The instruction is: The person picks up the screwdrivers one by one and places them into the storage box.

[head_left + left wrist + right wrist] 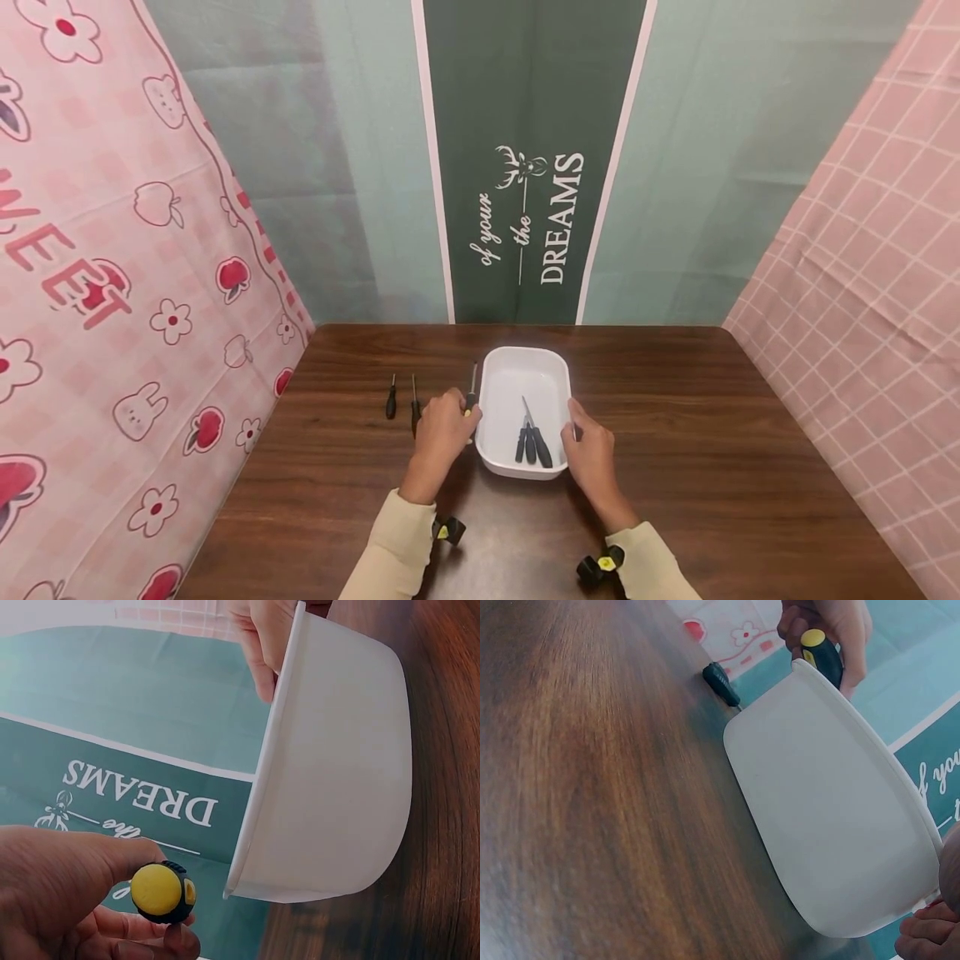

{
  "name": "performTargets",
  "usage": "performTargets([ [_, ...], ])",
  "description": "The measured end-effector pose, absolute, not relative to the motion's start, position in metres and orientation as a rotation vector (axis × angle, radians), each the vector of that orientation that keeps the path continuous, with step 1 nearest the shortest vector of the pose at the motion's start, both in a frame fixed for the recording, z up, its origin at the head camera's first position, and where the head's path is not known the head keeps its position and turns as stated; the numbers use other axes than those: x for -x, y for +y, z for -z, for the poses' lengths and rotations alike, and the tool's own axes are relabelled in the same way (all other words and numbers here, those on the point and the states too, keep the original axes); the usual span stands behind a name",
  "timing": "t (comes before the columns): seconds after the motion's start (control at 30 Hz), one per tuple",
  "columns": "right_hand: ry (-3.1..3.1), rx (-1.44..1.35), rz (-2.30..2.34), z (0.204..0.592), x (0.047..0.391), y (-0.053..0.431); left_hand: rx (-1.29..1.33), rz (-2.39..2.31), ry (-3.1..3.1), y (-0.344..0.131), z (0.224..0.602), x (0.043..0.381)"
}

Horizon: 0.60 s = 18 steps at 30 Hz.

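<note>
Between thumb and fingers, my left hand (441,432) pinches a screwdriver (471,401) with a black and yellow handle, held just left of the white tray (525,367). Its round yellow handle end (157,891) faces the left wrist camera, and in the head view the shaft points away from me. My right hand (590,443) grips the tray's right rim, thumb at the top edge. Inside the tray, toward its near end, lie three dark-handled tools (531,447), side by side; at least one has a slim shaft pointing away.
Left of the tray, two more screwdrivers lie on the brown wooden table (712,467): a short one (391,405) and one (416,410) partly covered by my left hand. Printed cloths hang along the back and both sides, with a green cloth (517,100) behind the table.
</note>
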State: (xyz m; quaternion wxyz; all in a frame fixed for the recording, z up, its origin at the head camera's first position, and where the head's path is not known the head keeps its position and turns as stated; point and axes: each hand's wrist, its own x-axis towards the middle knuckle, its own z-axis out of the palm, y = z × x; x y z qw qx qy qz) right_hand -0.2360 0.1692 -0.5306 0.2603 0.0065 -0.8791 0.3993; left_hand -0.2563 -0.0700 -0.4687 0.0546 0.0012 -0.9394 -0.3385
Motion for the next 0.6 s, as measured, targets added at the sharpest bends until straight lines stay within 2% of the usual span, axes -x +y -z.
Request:
performTargets([
  [0.6, -2.347, -0.035, -1.081, 0.5361, 0.2329, 0.1691, 0.026, 1.095, -2.865, -0.0651, 0.468, 0.2488],
])
